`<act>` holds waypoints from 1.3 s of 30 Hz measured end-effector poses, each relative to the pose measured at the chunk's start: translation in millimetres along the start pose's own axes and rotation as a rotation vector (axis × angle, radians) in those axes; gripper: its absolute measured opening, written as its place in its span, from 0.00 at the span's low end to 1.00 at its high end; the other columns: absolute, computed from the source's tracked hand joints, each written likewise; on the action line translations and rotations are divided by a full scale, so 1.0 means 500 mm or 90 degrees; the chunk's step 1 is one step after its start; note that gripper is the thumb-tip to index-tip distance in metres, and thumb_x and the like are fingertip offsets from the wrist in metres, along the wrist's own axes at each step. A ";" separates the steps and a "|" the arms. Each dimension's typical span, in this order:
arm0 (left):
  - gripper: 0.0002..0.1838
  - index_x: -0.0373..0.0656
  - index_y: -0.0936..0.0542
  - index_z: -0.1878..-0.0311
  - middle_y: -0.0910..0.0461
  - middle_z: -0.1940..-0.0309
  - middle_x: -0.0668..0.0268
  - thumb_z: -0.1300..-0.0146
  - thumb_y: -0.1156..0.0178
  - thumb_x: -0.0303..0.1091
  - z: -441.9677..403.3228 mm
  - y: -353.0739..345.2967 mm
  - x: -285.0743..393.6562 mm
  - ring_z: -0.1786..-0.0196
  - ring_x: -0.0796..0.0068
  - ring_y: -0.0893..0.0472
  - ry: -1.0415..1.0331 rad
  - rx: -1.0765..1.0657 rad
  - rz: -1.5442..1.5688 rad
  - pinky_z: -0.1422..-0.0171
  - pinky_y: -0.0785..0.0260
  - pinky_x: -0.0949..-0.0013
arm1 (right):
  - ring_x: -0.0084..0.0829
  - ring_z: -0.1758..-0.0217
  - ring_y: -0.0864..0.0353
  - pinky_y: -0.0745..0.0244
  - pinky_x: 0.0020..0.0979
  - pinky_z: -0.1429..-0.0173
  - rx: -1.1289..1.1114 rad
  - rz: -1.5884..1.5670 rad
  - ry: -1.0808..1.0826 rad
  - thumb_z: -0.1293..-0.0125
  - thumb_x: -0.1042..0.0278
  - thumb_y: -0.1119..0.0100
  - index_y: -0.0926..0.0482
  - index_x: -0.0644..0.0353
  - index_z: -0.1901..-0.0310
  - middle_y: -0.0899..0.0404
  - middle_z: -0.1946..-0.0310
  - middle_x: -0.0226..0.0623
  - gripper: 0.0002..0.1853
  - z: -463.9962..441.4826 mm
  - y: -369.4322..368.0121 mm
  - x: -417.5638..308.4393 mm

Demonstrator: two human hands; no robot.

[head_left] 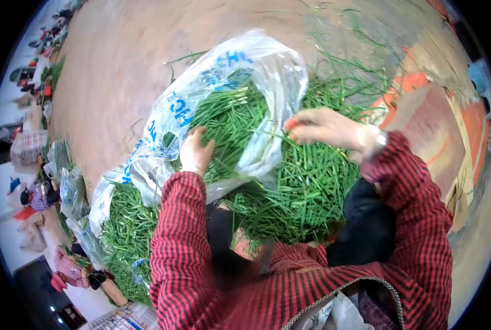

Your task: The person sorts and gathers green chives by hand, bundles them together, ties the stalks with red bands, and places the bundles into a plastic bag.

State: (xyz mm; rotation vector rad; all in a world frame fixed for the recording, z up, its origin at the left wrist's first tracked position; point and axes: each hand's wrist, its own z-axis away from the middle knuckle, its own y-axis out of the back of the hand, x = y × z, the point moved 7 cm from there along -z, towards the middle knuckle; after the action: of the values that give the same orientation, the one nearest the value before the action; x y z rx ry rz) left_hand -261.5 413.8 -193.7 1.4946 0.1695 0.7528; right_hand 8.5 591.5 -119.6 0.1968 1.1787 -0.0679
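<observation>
A clear plastic bag (281, 71) with blue lettering lies open around a heap of long green stalks (229, 115). My left hand (196, 152) rests at the left side of the bag's opening, fingers apart against the stalks. To the right, my right hand (325, 130) is over a second pile of green stalks (317, 181), beside the bag's right edge. Its fingers are pinched together, with a thin stalk at the fingertips. That second pile lies between my knees.
More cut greens (127, 220) fill another clear bag at the lower left. A brown board (421, 137) and orange sheeting stand on the right. Loose stalks (344, 71) are scattered over the floor (119, 66). Several people and filled bags (73, 192) line the left side.
</observation>
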 end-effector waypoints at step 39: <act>0.18 0.44 0.23 0.86 0.26 0.87 0.62 0.42 0.33 0.39 0.346 0.102 -0.202 0.81 0.58 0.26 -0.033 0.142 0.007 0.69 0.34 0.54 | 0.39 0.53 0.18 0.22 0.38 0.44 -0.057 0.749 0.244 0.52 0.80 0.38 0.19 0.58 0.51 0.17 0.56 0.40 0.22 -0.289 -0.337 -0.298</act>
State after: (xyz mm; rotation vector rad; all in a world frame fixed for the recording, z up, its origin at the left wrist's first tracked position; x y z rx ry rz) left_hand -262.5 209.5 -161.4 1.7259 0.2117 0.7205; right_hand -206.4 446.2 -55.1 0.8182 1.2789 1.0908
